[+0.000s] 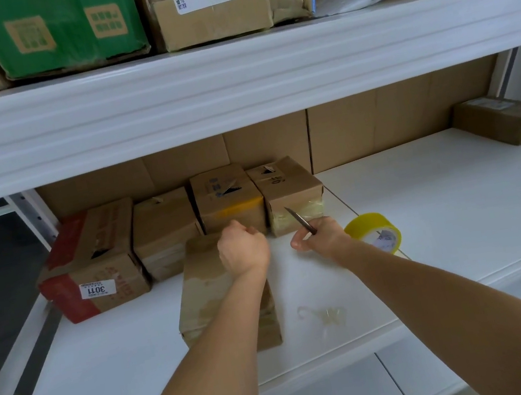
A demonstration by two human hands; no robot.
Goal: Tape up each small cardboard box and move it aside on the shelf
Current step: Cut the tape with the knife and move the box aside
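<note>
left hand point(243, 250) fisted on box point(207, 297) — right hand point(320, 237) gripping knife point(301, 221).

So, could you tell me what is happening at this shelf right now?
A person is taping small boxes. The left hand rests on the far end of a taped box lying on the shelf. The right hand holds a small blade beside the yellow tape roll. Four boxes stand in a row behind.

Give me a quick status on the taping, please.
Left hand fisted on front box. Right hand holds knife. Tape roll beside it; nothing blocking.
</note>
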